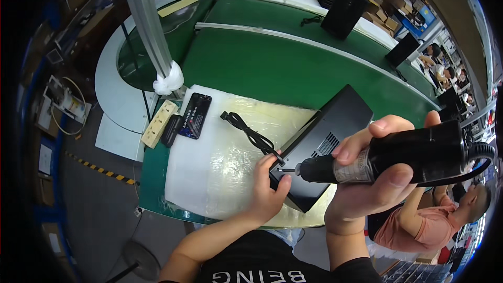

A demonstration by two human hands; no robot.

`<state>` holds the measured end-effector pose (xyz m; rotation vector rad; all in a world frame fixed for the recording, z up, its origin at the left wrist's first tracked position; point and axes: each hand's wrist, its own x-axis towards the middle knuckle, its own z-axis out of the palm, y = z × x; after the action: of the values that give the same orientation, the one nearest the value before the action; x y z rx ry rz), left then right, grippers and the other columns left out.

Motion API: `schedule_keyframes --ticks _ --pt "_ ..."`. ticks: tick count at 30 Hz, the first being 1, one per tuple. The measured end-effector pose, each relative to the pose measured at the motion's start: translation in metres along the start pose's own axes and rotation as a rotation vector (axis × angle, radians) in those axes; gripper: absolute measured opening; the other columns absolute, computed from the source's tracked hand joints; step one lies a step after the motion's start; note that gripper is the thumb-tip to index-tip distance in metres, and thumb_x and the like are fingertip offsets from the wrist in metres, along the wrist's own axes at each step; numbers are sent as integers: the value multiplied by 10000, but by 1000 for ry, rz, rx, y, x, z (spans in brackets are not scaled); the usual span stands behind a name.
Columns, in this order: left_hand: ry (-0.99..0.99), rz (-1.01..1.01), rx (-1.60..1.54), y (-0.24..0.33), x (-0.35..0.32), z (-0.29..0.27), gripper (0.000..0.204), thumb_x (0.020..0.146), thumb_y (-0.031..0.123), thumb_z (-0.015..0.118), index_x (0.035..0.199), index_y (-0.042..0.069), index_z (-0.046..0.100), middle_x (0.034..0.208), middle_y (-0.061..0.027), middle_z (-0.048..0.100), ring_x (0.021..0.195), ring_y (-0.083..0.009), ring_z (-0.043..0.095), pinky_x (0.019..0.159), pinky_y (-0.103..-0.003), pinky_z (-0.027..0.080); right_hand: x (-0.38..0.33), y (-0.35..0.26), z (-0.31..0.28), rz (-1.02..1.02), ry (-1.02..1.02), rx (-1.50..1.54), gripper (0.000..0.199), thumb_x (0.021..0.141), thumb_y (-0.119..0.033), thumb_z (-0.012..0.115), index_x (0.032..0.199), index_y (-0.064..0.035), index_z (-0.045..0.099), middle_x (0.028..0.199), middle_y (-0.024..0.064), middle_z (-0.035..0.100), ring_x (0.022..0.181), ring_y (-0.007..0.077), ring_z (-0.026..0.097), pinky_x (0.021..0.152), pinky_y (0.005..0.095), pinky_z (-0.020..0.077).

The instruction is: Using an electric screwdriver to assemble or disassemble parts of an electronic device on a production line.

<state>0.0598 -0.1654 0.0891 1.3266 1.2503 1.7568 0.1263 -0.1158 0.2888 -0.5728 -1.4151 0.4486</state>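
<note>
My right hand [356,199] is wrapped round a black electric screwdriver [414,149] held almost level, its cord leaving the back end. Its thin bit points left and reaches the near left corner of a black metal box [338,120] with vent slots. Whether the tip sits in a screw cannot be made out. My left hand [268,191] grips that same corner, the thumb beside the bit and the fingers over the edge. A bundled black power cord [250,135] runs from the box just past my fingertips. Part of the box is hidden behind the screwdriver and right hand.
The box rests on a plastic-wrapped foam pad [188,178]. Left of it lie a phone-like black device [195,116] and a cream power strip [159,124], near a metal post [152,26]. A green conveyor [251,63] carries other black boxes [344,12]. A co-worker [427,220] sits at right.
</note>
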Motion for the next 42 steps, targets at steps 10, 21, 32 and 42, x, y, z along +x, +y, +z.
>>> schedule_keyframes --ticks 10,21,32,42 --pt "10 102 80 9 8 -3 482 833 73 584 1256 -64 399 1273 -222 452 1150 -348 455 999 -397 363 -11 2 14 130 -153 39 888 859 -542 587 1454 -71 125 916 121 537 544 174 553 494 304 502" --pt "28 34 63 14 6 -2 485 835 90 608 1263 -42 423 1250 -205 480 1130 -345 467 996 -403 359 -13 8 31 182 -48 85 995 789 -580 651 1439 -13 153 837 84 532 503 117 529 442 228 469" --pt "45 37 81 12 2 -2 500 827 83 623 1267 -41 420 1255 -198 481 1154 -341 466 1007 -393 361 -19 20 26 76 -109 232 882 849 -433 668 1436 1 173 858 106 554 541 132 542 476 231 465" --pt "68 206 212 -14 -18 -39 562 687 -52 701 1184 4 446 1185 -156 446 1120 -276 468 966 -349 398 18 -8 -36 -99 53 390 743 919 -430 557 1427 -49 172 938 144 550 506 156 551 422 285 487"
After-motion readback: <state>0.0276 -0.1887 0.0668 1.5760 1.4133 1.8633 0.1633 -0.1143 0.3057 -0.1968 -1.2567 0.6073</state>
